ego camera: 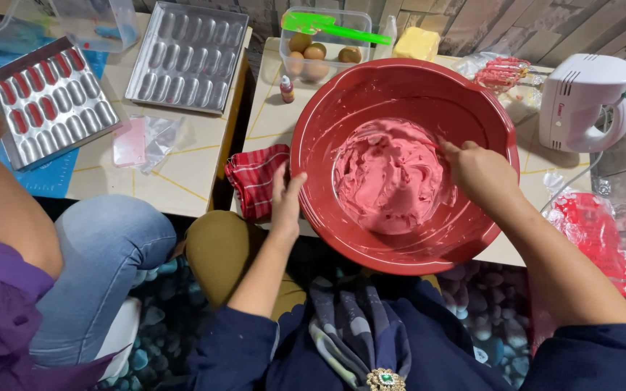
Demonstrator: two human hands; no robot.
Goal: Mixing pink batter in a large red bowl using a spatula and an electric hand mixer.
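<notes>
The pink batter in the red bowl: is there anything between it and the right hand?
Nothing visible does. The right hand is inside the red bowl, at the edge of the pink batter. It may hold a tool, but I cannot tell. The left hand rests on the bowl's outer rim, away from that path.

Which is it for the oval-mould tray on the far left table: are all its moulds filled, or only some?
Only some. In the oval-mould tray, the two rows nearer its left edge hold red batter; the remaining moulds show bare metal.
</notes>
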